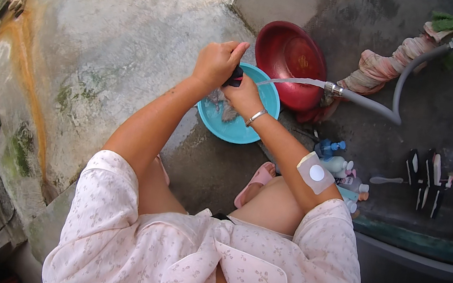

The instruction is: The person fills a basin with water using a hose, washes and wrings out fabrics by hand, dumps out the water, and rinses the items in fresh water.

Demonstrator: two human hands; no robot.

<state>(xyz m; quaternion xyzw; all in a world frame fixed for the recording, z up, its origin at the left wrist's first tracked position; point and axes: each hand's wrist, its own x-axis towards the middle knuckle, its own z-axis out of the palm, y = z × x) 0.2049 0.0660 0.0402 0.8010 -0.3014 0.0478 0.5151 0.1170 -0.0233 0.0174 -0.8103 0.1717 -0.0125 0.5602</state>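
Both hands grip a wet-looking dark cloth (pixel 234 76), mostly hidden between them, above a turquoise plastic basin (pixel 233 129). My left hand (pixel 218 62) is closed around its far end, thumb pointing up. Closer to me, my right hand (pixel 244 95), with a silver bracelet (pixel 256 117) at the wrist, holds the other end. Below them, a greyish cloth (pixel 228 112) lies in the water of the basin. From the metal end of a grey hose (pixel 363 102), a stream of water (pixel 293 80) runs into the basin beside my right hand.
A red basin (pixel 290 57) sits tilted behind the turquoise one. Wrapped fabric (pixel 382 68) surrounds a pipe by the hose. Several pump bottles (pixel 337 164) stand to the right, near brushes (pixel 428 168) on the dark wall. Pink slippers (pixel 252 186) are on my feet.
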